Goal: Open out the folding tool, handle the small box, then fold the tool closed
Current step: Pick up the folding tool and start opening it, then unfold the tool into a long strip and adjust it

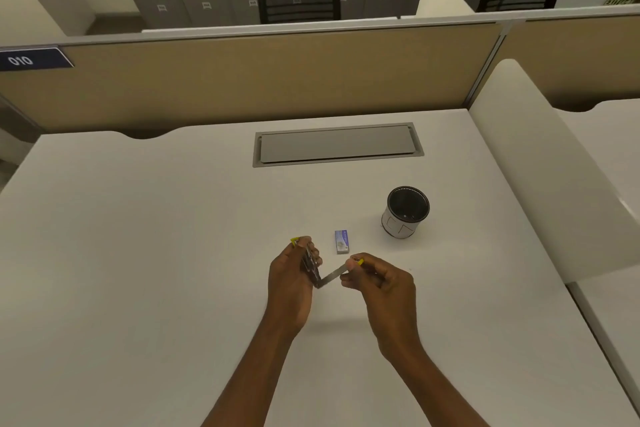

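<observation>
Both hands hold a metal folding tool (330, 280) above the white desk (156, 253). My left hand (292, 279) grips the tool's dark body, which stands nearly upright. My right hand (379, 282) pinches the end of a flat silver arm, swung out to the right at roughly a right angle from the body. A small blue and white box (341, 241) lies flat on the desk just beyond the hands, touching neither.
A black-rimmed white cup (406, 212) stands to the right of the box. A grey cable hatch (337, 145) is set into the desk further back. A tan partition (277, 76) closes the far edge and a white divider (540, 166) the right side.
</observation>
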Demonstrator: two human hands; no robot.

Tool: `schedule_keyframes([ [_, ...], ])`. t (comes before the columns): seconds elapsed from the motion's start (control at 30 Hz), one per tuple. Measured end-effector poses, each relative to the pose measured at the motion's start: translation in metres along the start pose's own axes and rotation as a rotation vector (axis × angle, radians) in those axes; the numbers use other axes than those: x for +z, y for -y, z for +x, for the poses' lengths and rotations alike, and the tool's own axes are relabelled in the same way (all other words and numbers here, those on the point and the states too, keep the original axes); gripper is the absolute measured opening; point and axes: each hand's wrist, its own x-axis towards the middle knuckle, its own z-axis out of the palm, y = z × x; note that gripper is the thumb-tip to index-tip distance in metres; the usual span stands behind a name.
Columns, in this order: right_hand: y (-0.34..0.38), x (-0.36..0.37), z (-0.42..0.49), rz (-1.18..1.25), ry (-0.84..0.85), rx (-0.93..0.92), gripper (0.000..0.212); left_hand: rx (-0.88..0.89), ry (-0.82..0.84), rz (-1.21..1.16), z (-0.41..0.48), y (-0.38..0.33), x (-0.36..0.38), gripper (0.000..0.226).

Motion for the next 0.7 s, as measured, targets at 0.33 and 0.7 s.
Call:
schedule_keyframes([
  [0.33,-0.005,0.007,-0.039,-0.118,-0.022,-0.013,0.015,-0.146,0.098,-0.742,0.022,-0.011,0.014,0.017],
  [0.7,-0.005,-0.004,-0.053,-0.559,0.003,-0.335,0.018,-0.257,0.386,-0.646,-0.006,-0.009,0.024,0.034],
])
